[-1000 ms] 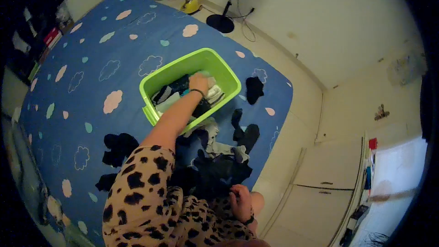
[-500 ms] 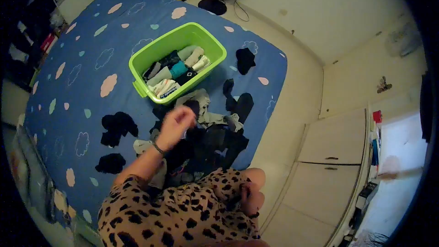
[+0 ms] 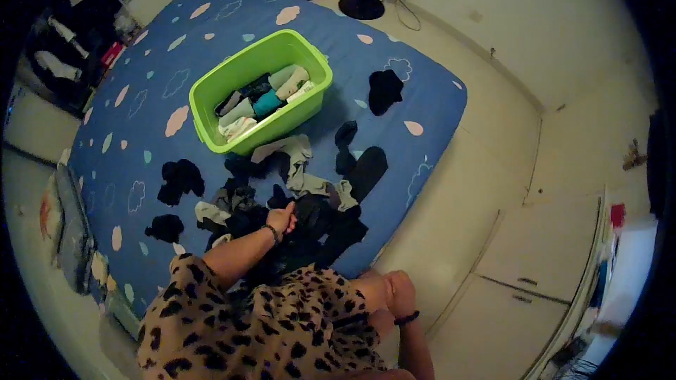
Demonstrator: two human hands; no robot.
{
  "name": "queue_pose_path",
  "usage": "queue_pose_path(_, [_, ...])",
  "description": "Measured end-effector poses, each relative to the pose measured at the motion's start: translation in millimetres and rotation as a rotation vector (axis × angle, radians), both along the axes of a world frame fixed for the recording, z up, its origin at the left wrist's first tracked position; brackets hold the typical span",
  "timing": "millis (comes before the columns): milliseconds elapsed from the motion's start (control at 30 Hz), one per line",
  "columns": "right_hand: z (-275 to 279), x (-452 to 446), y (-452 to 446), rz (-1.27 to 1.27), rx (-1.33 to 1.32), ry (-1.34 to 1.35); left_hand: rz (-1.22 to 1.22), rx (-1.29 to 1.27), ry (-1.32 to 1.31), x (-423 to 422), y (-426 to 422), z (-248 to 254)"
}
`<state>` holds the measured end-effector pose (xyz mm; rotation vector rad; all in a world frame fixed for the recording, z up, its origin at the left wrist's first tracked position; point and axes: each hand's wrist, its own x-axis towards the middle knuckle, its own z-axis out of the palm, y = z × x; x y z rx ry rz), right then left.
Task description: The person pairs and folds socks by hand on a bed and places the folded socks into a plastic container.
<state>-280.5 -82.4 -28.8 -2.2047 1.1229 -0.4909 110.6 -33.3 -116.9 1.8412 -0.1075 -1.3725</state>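
Item 1: left hand (image 3: 283, 219). From my distant post I log it over a loose heap of dark clothing (image 3: 313, 219), fingers curled narrow; whether fabric is pinched in them I cannot tell. The heap lies against the wearer's lap, presumably for short reach. Clock directions below run from this hand.

Item 2: right hand (image 3: 400, 294), four o'clock, at the knee, apart from the heap. Its fingers look folded; I cannot tell if it holds anything. I judge it is parked there out of the way.

Item 3: green bin (image 3: 278, 127), twelve o'clock, on the blue bedspread (image 3: 158, 91). Rolled pieces, one a teal roll (image 3: 267, 103), sit side by side, seemingly so each props its neighbour.

Item 4: grey sock-like piece (image 3: 307, 181), one o'clock, sprawled unrolled at the heap's far edge.

Item 5: long dark sock (image 3: 369, 172), two o'clock, flat.

Item 6: black clump (image 3: 386, 91), one o'clock, beyond the grey piece, lying alone; perhaps set aside to stay separate.

Item 7: dark bundle (image 3: 181, 181), ten o'clock, likewise apart.
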Motion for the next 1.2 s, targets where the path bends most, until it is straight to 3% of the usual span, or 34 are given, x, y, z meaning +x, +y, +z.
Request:
queue_pose_path(100, [17.2,13.9,-60.4,0.073,-0.042,-0.130,-0.009,0.019,-0.052,-1.9,0.7,4.9])
queue_pose_path(167, [24.4,20.0,-85.5,0.002,0.122,0.009,-0.010,0.054,-0.070,-4.3,-5.7,15.7])
queue_pose_path(300, [11.1,46.9,-119.1,-0.051,0.236,0.001,-0.068,0.114,-0.036,3.6,-6.4,8.2])
queue_pose_path(400, [14.0,88.1,-158.7,0.142,0.219,0.120,-0.139,-0.047,-0.009,6.1,1.0,-0.6])
queue_pose_path(467, [14.1,122.2,-184.8,0.408,-0.128,0.195,-0.121,0.019,-0.016,3.4,2.9,-5.1])
queue_pose_path(500, [9.5,141.6,-198.7,0.461,-0.125,0.204,-0.059,0.031,0.025,-0.3,-0.1,3.6])
queue_pose_path(567, [-6.0,177.6,-224.1,0.525,-0.142,0.653,0.025,0.072,0.111,0.1,-2.7,6.7])
queue_pose_path(700, [-37.4,205.2,-244.8,0.661,-0.226,0.879,0.088,0.150,0.114,-1.3,-7.0,17.1])
queue_pose_path(767, [-43.2,212.7,-251.3,0.674,-0.036,1.024,0.099,0.144,0.139,-2.6,-5.3,17.5])
queue_pose_path(900, [-75.9,205.5,-265.5,0.628,0.091,1.025,0.145,0.174,0.113,-4.9,-10.6,28.6])
queue_pose_path(1000, [-36.1,210.9,-265.5,0.727,-0.021,1.036,0.091,0.108,0.090,-4.0,-3.7,18.9])
queue_pose_path(1133, [-6.1,216.8,-289.7,0.948,0.023,0.791,0.130,0.097,0.140,-5.3,-7.9,22.0])
queue_pose_path(1200, [-1.7,229.5,-322.0,0.755,0.350,0.700,0.151,0.144,0.057,-4.4,-12.9,37.8])
